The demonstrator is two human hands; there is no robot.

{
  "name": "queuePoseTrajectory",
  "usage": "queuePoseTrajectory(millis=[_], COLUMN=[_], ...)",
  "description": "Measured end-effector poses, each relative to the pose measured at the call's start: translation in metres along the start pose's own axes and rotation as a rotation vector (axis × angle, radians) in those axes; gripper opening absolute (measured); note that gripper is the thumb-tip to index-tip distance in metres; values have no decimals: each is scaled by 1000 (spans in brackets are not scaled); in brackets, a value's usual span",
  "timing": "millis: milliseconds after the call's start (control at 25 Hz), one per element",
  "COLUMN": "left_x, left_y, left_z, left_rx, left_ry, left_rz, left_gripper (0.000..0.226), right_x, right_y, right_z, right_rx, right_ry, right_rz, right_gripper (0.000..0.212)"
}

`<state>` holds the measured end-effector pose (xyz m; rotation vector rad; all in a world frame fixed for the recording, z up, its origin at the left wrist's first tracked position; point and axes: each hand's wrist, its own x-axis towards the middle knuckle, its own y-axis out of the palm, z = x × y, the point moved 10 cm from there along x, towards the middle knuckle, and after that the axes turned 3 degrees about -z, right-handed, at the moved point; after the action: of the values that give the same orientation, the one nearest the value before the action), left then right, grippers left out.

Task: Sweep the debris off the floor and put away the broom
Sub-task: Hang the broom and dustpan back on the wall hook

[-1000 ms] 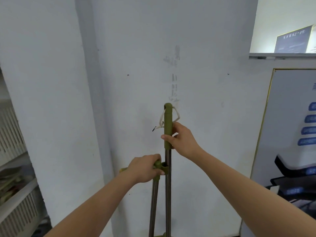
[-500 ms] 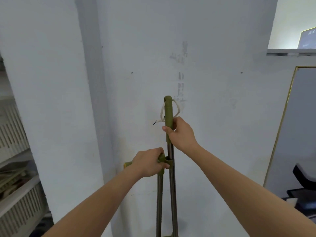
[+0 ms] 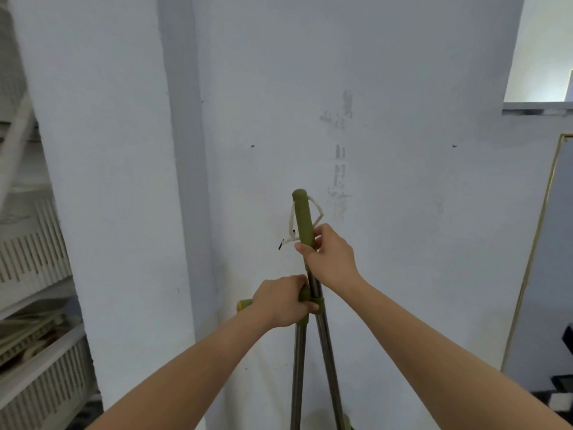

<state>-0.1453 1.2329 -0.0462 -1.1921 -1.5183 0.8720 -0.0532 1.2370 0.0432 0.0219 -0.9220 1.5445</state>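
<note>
The putting-away step looks to be in hand, not the sweeping; no floor debris shows, and both poles stand upright close to the white wall (image 3: 403,72). The right hand (image 3: 331,262) is closed around the broom (image 3: 302,218) just below its green grip, thumb across the front; a white cord loop (image 3: 293,217) hangs from the top of that grip, beside the wall. The left hand (image 3: 283,301) is closed over the green handle (image 3: 244,305) of a second, shorter pole (image 3: 298,373), which I take for the dustpan's; its yellow-tipped end sticks out to the left of the fist. A green clip (image 3: 317,302) at that handle sits around the broom's metal shaft, so the two poles meet there and splay apart lower down; whether the shaft is fully snapped in I cannot tell. The broom head and the pan are below the frame's edge, only a sliver of green showing at the bottom.

Next, as I judge it, the pair must be left standing or hung; no hook or nail is plainly visible near the loop, only small dark specks on the wall, so leaning seems likelier; that calls for settling the bases, pressing the shaft home in the clip, then letting go one hand at a time, the right last, to check nothing tips. A white slatted crate (image 3: 37,377) stands well to the left, a gold-edged panel (image 3: 541,243) to the right; neither crowds the spot.
</note>
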Motion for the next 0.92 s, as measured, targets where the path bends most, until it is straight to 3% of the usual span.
queuePoseTrajectory(millis=[200,400,520,720,920], left_x=[-3,-6,-10,-27,-32], left_y=[-15,-20,-23,-29,-21], left_z=[-3,-11,-11,-25,-11], left_rx=[56,352,428,547,560], left_ry=[7,-117,-194,-130,-144], left_rz=[-51,-132,-192,-391,-336], left_gripper=[33,71,71,75,82], right_x=[6,8,10,18,19], right_y=[-11,-11,-9,-9,4], right_z=[-6,-2,-8,-3,-1], right_rx=[90,150,209,246,249], right_ry=[67,94,145,155,134], right_rz=[-33,-59,-66,-69,-35], right_gripper=[22,22,18,26,25])
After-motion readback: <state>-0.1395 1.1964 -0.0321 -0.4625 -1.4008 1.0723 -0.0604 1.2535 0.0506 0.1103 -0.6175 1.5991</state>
